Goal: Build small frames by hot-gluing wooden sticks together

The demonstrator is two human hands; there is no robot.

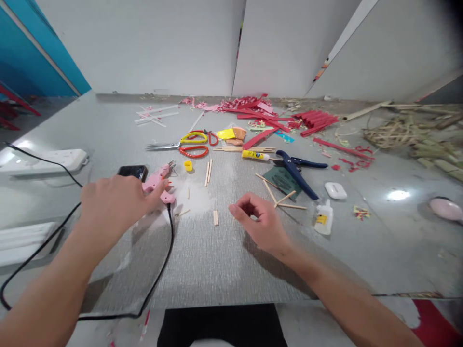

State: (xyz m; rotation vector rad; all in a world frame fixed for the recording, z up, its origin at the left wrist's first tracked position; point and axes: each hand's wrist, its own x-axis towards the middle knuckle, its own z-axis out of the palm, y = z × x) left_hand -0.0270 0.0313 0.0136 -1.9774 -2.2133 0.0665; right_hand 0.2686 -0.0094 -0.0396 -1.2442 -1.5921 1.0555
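My left hand (115, 202) is wrapped over a pink hot glue gun (156, 178), its thumb across the body. The gun has a wire stand near its tip, and a black cord runs from its handle. Over the middle of the table, my right hand (262, 221) is curled, with nothing visible in it. Just left of that hand lies a pair of short wooden sticks (216, 217). To its right is a joined frame of thin sticks (277, 203), partly over a dark green sheet (280, 180). Two longer sticks (209, 172) lie farther back.
Scissors (193, 144), a yellow cap (188, 166), a glue stick (255, 155) and blue-handled cutters (298, 173) lie mid-table. A white glue bottle (323, 219) and white case (335, 190) sit right. A power strip (43, 161) and phone (132, 171) are left; red paper scraps (253, 108) line the back.
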